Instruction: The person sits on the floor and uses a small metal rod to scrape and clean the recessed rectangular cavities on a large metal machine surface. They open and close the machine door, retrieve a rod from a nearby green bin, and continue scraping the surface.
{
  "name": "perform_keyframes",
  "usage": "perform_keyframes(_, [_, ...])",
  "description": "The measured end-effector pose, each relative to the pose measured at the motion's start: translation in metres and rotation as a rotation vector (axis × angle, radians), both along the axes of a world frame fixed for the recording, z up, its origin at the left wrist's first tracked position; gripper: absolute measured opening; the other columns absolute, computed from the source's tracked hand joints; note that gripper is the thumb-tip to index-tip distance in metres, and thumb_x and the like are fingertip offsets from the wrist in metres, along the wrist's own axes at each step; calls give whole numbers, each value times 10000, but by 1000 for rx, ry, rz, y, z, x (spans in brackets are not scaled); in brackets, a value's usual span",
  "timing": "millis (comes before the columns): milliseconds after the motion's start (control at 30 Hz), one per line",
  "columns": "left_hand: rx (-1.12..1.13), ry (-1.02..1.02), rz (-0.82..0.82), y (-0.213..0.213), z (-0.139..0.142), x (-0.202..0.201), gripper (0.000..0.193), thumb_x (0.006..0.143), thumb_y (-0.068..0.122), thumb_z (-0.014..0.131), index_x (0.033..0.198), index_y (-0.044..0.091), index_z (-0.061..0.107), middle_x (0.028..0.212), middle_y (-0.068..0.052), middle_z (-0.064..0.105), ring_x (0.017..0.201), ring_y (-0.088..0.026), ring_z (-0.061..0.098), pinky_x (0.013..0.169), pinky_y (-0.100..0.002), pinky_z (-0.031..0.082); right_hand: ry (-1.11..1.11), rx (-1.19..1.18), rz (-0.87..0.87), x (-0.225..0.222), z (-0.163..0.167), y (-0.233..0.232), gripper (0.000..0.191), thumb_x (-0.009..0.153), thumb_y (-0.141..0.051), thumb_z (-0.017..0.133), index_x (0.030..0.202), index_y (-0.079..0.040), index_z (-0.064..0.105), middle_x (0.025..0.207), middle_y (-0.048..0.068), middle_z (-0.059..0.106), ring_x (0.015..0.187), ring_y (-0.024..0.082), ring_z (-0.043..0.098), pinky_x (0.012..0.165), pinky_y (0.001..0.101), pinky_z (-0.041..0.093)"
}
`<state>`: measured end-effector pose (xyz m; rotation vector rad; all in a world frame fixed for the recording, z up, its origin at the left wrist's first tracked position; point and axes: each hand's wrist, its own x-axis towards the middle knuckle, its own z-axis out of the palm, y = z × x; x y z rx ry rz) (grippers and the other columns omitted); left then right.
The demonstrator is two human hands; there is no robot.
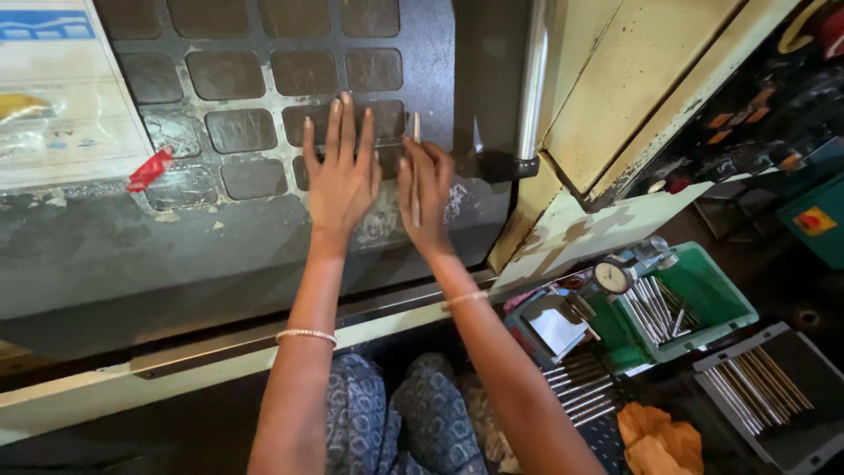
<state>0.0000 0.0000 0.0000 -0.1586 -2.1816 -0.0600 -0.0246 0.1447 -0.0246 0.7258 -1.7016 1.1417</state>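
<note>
My left hand (341, 171) lies flat, fingers together, against the dark window panel (246, 132) of a machine door, which is patterned with rounded squares. Just to its right, my right hand (426, 189) grips a thin metal rod (417, 132) that stands upright against the same panel, its tip poking above my fingers. Both wrists wear thin bracelets.
A chrome door handle (531, 84) runs vertically at right of the panel. A green bin (703, 295) holding several metal rods and a dial gauge (614, 276) sits lower right. More rods lie in a grey tray (774, 387). An orange cloth (655, 440) lies beside it. A red tape scrap (151, 169) clings at left.
</note>
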Motion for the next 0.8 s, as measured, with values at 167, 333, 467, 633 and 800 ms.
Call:
perform_keyframes(167, [19,41,38,12,3,1,635,1020,247,583,1615,78,437,1712,-174,276,1597,-290,223,1285,-584,105,-536,-799,441,22,-16,17,416,1062,-341,539,1370,-65,591,1199,121,665,1119,252,625,1022,374,502])
perform_keyframes(333, [291,-15,41,61,16,-3,693,888,214,600,1559,112,458,1645,-183,351,1541,-348,302,1233,-594,175,-851,-1211,797,38,-34,69,473,1015,-413,509,1304,-58,626,1117,85,697,1060,220,642,1005,379,503])
perform_keyframes(467, [660,24,-344,130,43,-35,555,1066,353,555,1542,80,472,1500,-176,565,1421,-356,495,1188,-544,329,-920,-1452,941,47,-43,99,434,1031,-386,530,1257,-42,665,1047,96,677,990,229,625,955,374,501])
perform_keyframes(633, [1370,-163,-870,206,84,-92,770,910,488,711,1365,-69,435,975,-194,687,844,-253,690,767,-379,539,-922,-1580,983,55,-50,133,443,1006,-341,538,1226,9,696,970,113,684,892,224,591,853,349,482])
perform_keyframes(800, [1576,-427,-1216,212,83,-99,357,892,285,718,997,-19,563,657,-51,566,499,-130,567,457,-339,529,-980,-1623,935,60,-61,152,397,1013,-332,528,1210,-23,680,957,96,684,877,219,593,821,355,472])
